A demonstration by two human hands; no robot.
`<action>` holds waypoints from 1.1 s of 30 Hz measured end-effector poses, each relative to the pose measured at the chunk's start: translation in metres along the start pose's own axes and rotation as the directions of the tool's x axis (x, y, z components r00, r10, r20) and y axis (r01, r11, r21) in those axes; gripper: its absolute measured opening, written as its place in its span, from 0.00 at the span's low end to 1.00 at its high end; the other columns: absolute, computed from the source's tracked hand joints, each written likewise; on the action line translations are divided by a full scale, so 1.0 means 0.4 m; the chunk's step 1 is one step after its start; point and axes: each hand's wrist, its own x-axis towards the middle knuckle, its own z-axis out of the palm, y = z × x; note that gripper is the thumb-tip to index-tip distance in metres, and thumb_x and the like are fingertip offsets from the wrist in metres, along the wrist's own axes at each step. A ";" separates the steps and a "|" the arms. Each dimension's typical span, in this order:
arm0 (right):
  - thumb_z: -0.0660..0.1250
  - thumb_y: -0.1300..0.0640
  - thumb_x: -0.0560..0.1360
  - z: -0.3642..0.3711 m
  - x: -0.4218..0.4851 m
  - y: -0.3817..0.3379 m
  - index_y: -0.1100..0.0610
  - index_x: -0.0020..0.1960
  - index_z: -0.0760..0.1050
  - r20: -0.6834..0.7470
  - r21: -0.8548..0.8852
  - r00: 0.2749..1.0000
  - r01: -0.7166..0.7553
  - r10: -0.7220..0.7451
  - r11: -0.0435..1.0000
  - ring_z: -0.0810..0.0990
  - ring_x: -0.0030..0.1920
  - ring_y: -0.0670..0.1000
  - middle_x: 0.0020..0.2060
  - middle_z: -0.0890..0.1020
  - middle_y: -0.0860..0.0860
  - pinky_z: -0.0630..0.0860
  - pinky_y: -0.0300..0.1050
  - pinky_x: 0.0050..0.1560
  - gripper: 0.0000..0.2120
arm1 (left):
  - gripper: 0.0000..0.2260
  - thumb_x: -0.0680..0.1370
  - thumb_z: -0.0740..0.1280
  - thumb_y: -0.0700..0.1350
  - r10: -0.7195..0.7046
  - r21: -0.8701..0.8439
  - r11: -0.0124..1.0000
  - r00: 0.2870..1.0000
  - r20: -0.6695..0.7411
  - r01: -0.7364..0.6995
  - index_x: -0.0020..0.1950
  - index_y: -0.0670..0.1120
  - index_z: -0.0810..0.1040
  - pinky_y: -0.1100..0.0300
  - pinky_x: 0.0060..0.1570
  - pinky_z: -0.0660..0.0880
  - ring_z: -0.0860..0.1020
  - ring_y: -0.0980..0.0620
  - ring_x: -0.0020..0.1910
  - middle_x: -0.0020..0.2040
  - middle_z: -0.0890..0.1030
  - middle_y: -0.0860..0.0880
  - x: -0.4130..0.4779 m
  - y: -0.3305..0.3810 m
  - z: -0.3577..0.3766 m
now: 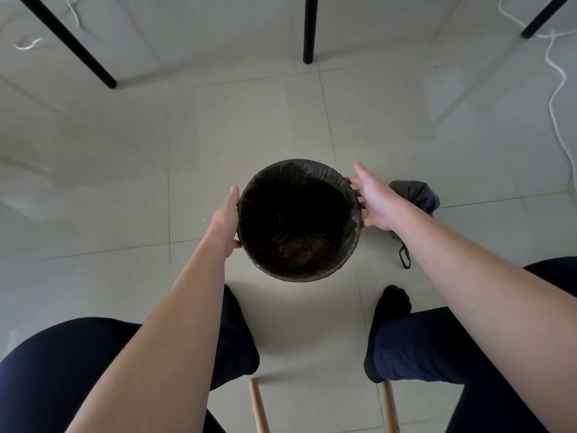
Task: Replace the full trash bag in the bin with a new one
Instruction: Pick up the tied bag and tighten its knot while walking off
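Observation:
A round bin (301,276) stands on the tiled floor between my knees, seen from above. A black trash bag (296,170) lines it, its edge folded over the rim; the inside is dark, with crumpled plastic at the bottom. My left hand (223,220) cups the bin's left side, thumb under the rim. My right hand (374,198) rests against the right rim with its fingers spread and nothing in it. A tied dark grey full bag (418,195) lies on the floor just right of the bin, partly hidden by my right hand.
Black table legs (309,29) stand on the floor beyond the bin. A white cable (559,98) trails along the right. Wooden chair legs (257,407) are between my dark-trousered legs, and my foot in a black sock (392,304) is near the bin.

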 end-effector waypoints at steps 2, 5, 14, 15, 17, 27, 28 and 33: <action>0.50 0.29 0.81 -0.008 -0.026 -0.005 0.46 0.76 0.70 -0.036 -0.023 0.998 0.042 -0.043 0.999 0.71 0.72 0.58 0.73 0.73 0.52 0.67 0.68 0.71 0.33 | 0.22 0.84 0.53 0.66 0.092 0.145 0.986 0.992 -0.090 -0.078 0.54 0.52 0.79 0.51 0.48 0.74 0.78 0.47 0.50 0.50 0.80 0.50 -0.013 0.007 0.005; 0.50 0.31 0.82 -0.026 -0.067 -0.007 0.47 0.76 0.70 -0.075 -0.095 0.992 0.096 -0.103 0.991 0.68 0.75 0.58 0.76 0.70 0.53 0.66 0.69 0.73 0.31 | 0.23 0.84 0.56 0.63 0.255 0.275 0.939 0.954 -0.156 -0.206 0.68 0.51 0.77 0.50 0.57 0.72 0.78 0.44 0.61 0.57 0.80 0.50 -0.034 0.005 0.014; 0.63 0.41 0.81 -0.149 -0.169 0.031 0.48 0.72 0.73 -0.228 -0.202 0.928 0.251 -0.295 0.947 0.75 0.67 0.53 0.70 0.75 0.48 0.77 0.61 0.66 0.22 | 0.28 0.83 0.65 0.58 0.587 0.588 0.643 0.809 0.033 -0.491 0.82 0.52 0.68 0.42 0.77 0.68 0.69 0.44 0.78 0.78 0.73 0.48 -0.136 0.000 0.095; 0.66 0.44 0.81 -0.173 -0.177 0.043 0.48 0.69 0.75 -0.267 -0.229 0.904 0.276 -0.333 0.933 0.76 0.64 0.53 0.67 0.77 0.48 0.78 0.60 0.66 0.18 | 0.28 0.83 0.65 0.58 0.606 0.623 0.589 0.791 0.081 -0.515 0.82 0.52 0.67 0.41 0.79 0.66 0.67 0.44 0.80 0.79 0.71 0.49 -0.144 0.002 0.116; 0.70 0.50 0.78 -0.220 -0.187 0.075 0.49 0.68 0.77 -0.328 -0.293 0.852 0.319 -0.409 0.901 0.78 0.63 0.52 0.64 0.78 0.49 0.75 0.58 0.69 0.18 | 0.29 0.83 0.66 0.59 0.626 0.678 0.477 0.758 0.185 -0.559 0.83 0.53 0.66 0.41 0.80 0.62 0.63 0.45 0.82 0.81 0.69 0.50 -0.163 0.005 0.165; 0.77 0.53 0.73 -0.367 -0.227 0.235 0.51 0.75 0.70 -0.378 -0.569 0.796 0.203 -0.472 0.797 0.74 0.69 0.58 0.69 0.75 0.55 0.70 0.50 0.67 0.33 | 0.36 0.81 0.71 0.58 0.550 0.719 -0.003 0.599 0.582 -0.695 0.85 0.54 0.61 0.42 0.81 0.61 0.57 0.45 0.85 0.84 0.63 0.49 -0.157 0.046 0.459; 0.77 0.53 0.73 -0.375 -0.215 0.251 0.50 0.75 0.69 -0.381 -0.563 0.803 0.192 -0.458 0.804 0.74 0.69 0.58 0.68 0.75 0.55 0.70 0.51 0.67 0.34 | 0.36 0.80 0.71 0.59 0.537 0.715 -0.047 0.586 0.606 -0.697 0.85 0.53 0.62 0.41 0.81 0.62 0.57 0.45 0.84 0.84 0.63 0.49 -0.147 0.048 0.490; 0.78 0.52 0.71 -0.394 -0.157 0.316 0.51 0.76 0.67 -0.443 -0.504 0.783 0.186 -0.437 0.843 0.74 0.68 0.58 0.68 0.75 0.54 0.72 0.54 0.67 0.37 | 0.36 0.79 0.74 0.57 0.464 0.667 -0.153 0.543 0.700 -0.730 0.84 0.53 0.64 0.42 0.80 0.63 0.58 0.46 0.84 0.83 0.64 0.48 -0.094 0.055 0.642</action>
